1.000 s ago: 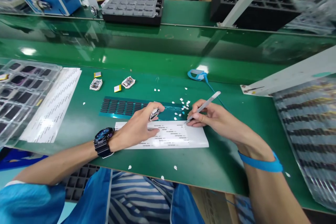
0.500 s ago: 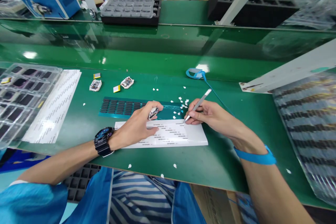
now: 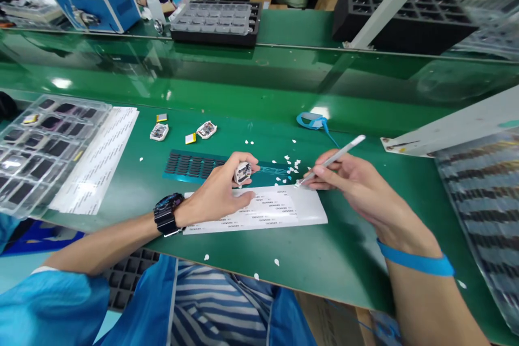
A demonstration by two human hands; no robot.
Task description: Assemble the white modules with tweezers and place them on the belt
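Note:
My left hand (image 3: 221,189) rests on a white label sheet (image 3: 279,211) and pinches a small white device part (image 3: 243,173) between thumb and fingers. My right hand (image 3: 352,184) grips silver tweezers (image 3: 332,159); their tip sits at the sheet's upper right corner, holding what looks like a small white label. Just behind the hands lies a teal sheet of small black pads (image 3: 190,165). White paper scraps (image 3: 292,165) are scattered beside the tweezers' tip.
Two more small device parts (image 3: 159,131) (image 3: 206,130) and yellow tabs lie at the back left. A clear tray of dark parts (image 3: 36,146) and another label sheet (image 3: 99,159) sit left. A blue wrist-strap cord (image 3: 312,120) lies behind; striped bags (image 3: 482,200) at right.
My right hand lifted the tweezers' tip off the label sheet and moved it slightly right. My left hand turned the small part upward. The camera shifted a little.

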